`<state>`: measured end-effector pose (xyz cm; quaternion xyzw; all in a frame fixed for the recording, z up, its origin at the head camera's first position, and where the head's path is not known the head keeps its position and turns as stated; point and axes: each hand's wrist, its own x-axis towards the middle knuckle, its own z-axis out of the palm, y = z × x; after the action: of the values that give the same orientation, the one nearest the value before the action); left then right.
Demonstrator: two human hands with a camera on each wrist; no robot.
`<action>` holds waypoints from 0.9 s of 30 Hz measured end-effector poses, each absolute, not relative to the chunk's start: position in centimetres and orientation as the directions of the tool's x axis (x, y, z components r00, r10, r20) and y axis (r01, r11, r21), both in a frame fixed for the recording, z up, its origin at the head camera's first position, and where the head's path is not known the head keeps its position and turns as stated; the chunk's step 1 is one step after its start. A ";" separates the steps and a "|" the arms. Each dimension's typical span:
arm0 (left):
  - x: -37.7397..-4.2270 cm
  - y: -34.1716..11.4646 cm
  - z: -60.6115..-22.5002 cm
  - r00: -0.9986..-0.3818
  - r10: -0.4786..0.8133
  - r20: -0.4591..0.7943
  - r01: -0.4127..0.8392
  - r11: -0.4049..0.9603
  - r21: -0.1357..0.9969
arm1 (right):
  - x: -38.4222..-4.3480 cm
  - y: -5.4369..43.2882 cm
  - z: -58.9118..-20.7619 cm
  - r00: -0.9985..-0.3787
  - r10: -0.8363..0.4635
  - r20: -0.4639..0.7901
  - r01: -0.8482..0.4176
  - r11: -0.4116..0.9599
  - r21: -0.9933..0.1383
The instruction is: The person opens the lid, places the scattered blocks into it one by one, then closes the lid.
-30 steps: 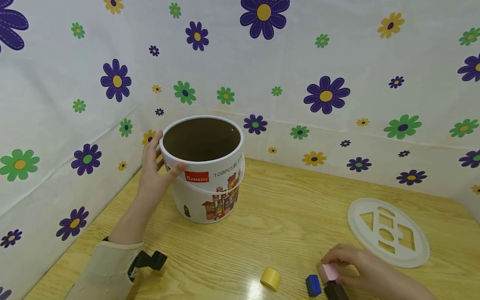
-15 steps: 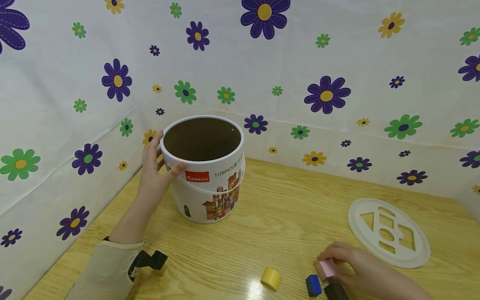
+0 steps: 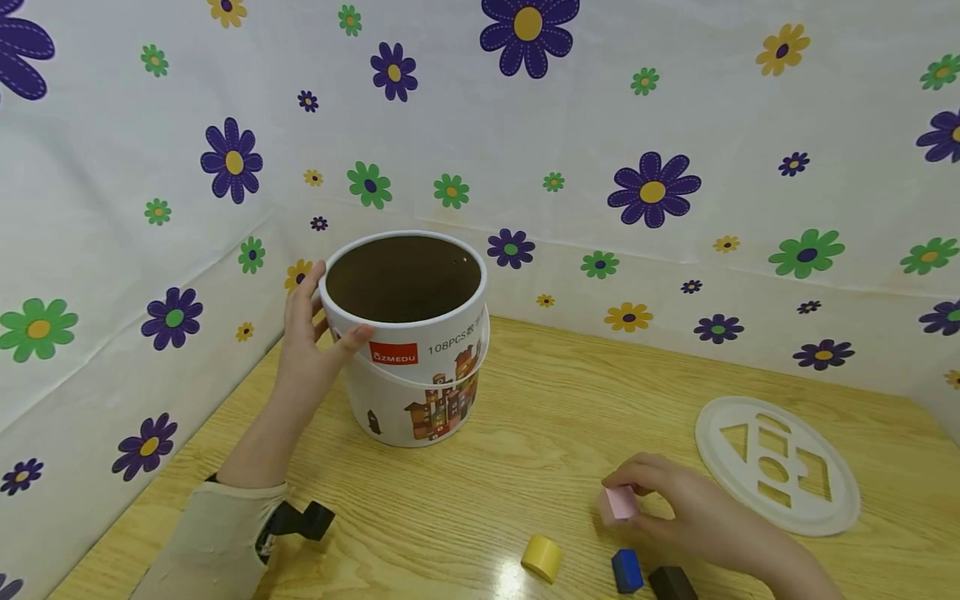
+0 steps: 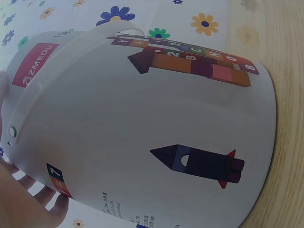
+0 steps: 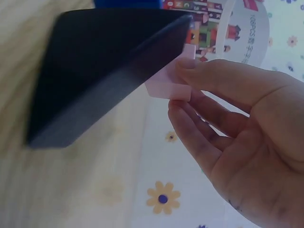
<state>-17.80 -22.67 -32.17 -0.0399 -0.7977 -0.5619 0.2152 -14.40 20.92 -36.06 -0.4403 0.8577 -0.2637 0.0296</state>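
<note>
White sheeting (image 3: 570, 108) printed with flowers runs behind everything I can see. At my far left a beige sleeve (image 3: 206, 533) comes in, with a small black fitting (image 3: 303, 521) at its cuff standing over the counter (image 3: 547, 433). Above it, the left hand (image 3: 307, 350) grips the white bucket (image 3: 397, 404), fingers round its left side and thumb on the front just under the rim. The bucket stands upright and lidless, with a dark interior, a red label, building-block artwork and a pale handle drooping across its front.

To the right, near me, I have a yellow cylinder (image 3: 542, 558), then a blue block (image 3: 627, 572). Just beyond the blue one is the pink block (image 3: 621, 503), pinched between thumb and fingers of the right hand (image 3: 682, 500). It is pale pink, flat-sided and straight-edged; I can't tell how far it is off the counter. A dark block (image 3: 672, 585), cut by my lower edge, sits just right of the blue one and hides part of the pink in the right wrist view. Farthest right, beyond that hand, lies a round white lid (image 3: 813, 512) with shaped cut-outs.
</note>
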 end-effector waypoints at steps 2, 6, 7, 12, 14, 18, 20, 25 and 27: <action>-17.8 -22.7 -32.2 -0.903 -0.180 0.390 0.307 0.367 0.878 | -14.6 20.3 -35.4 -0.614 -0.772 0.164 -0.735 0.485 -0.474; -17.8 -22.7 -32.2 -0.902 -0.181 0.393 0.309 0.367 0.878 | -15.0 18.9 -34.2 -0.608 -0.779 0.153 -0.739 0.486 -0.466; -17.8 -22.8 -32.2 -0.902 -0.179 0.393 0.310 0.366 0.878 | -15.1 18.5 -33.9 -0.603 -0.781 0.161 -0.746 0.481 -0.461; -17.8 -22.8 -32.2 -0.903 -0.176 0.392 0.311 0.362 0.879 | -15.8 16.9 -32.6 -0.590 -0.781 0.202 -0.765 0.462 -0.448; -17.8 -22.8 -32.2 -0.903 -0.175 0.393 0.312 0.362 0.878 | -16.0 16.3 -32.1 -0.590 -0.780 0.209 -0.767 0.460 -0.448; -17.8 -22.8 -32.2 -0.902 -0.175 0.395 0.314 0.363 0.877 | -16.6 15.0 -31.1 -0.585 -0.781 0.220 -0.769 0.448 -0.455; -17.8 -22.7 -32.2 -0.901 -0.176 0.396 0.315 0.363 0.877 | -16.8 14.2 -30.7 -0.577 -0.781 0.238 -0.777 0.435 -0.456; -17.8 -22.7 -32.2 -0.905 -0.173 0.390 0.310 0.360 0.880 | -17.7 12.3 -29.5 -0.557 -0.767 0.319 -0.801 0.394 -0.450; -17.8 -22.7 -32.2 -0.905 -0.171 0.391 0.311 0.361 0.879 | -18.0 11.6 -29.1 -0.548 -0.755 0.359 -0.812 0.376 -0.447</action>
<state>-17.76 -22.71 -32.18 -0.0440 -0.7967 -0.5634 0.2140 -18.01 11.58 -29.05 -0.4730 0.8282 -0.2968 -0.0474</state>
